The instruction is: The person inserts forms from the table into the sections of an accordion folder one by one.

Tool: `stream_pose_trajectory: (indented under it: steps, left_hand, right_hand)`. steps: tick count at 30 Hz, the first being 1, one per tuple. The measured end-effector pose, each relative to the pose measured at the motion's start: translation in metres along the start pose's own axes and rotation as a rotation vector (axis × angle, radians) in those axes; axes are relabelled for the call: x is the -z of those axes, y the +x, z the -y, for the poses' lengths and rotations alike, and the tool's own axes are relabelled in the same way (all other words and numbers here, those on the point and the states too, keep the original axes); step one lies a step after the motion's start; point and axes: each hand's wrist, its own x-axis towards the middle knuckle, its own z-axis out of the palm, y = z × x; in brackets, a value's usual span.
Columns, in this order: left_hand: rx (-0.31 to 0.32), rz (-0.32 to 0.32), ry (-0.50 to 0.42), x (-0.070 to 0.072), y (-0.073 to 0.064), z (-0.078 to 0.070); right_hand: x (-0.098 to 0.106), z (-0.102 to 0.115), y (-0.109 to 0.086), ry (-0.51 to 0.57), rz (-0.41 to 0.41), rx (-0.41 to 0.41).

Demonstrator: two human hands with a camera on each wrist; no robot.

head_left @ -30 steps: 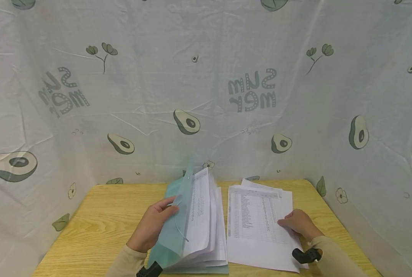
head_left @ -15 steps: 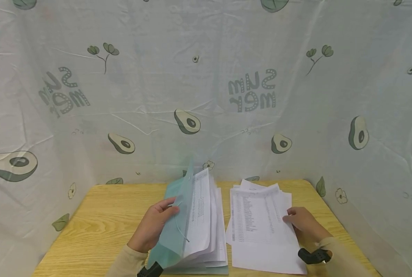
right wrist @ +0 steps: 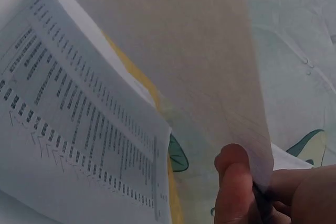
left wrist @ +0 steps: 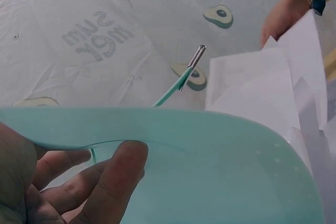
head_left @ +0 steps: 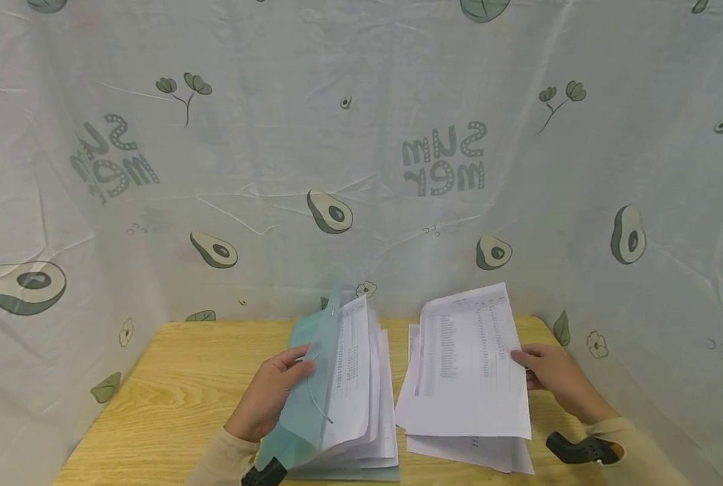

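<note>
My left hand grips the raised front cover of a translucent teal folder, thumb on one side and fingers on the other. Inside the folder stand several printed sheets, fanned slightly apart. A thin teal cord with a metal tip hangs at the cover in the left wrist view. To the right, my right hand pinches the right edge of a printed paper sheet, which is tilted up off the pile. Under it lie more white sheets, mostly covered.
The wooden table carries the folder and the loose papers side by side. A whitish curtain printed with avocados and leaves encloses the back and both sides. A black wrist strap sits on the right sleeve.
The right hand has moved right and lifted a sheet from the loose pile, its far end now raised. The sheets below now show at the near side. Left hand and folder stay put.
</note>
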Motion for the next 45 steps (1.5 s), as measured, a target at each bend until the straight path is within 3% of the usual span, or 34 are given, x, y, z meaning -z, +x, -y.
stream_pose_trajectory:
  steps: [9,27,34,45]
  left_hand:
    - [0.003,-0.012,0.019,-0.002,0.0,-0.001]
    - [0.004,-0.021,0.033,-0.006,0.001,-0.003]
    - [-0.002,-0.034,0.072,-0.008,0.001,-0.004]
    - [0.002,-0.05,0.095,-0.009,0.003,-0.001]
  right_hand:
    - [0.005,0.018,-0.007,0.084,-0.043,0.019]
    - [-0.004,0.064,-0.016,0.13,-0.099,0.107]
    - [-0.029,0.09,-0.018,0.214,-0.074,0.134]
    - [-0.083,0.106,-0.009,0.151,-0.051,0.144]
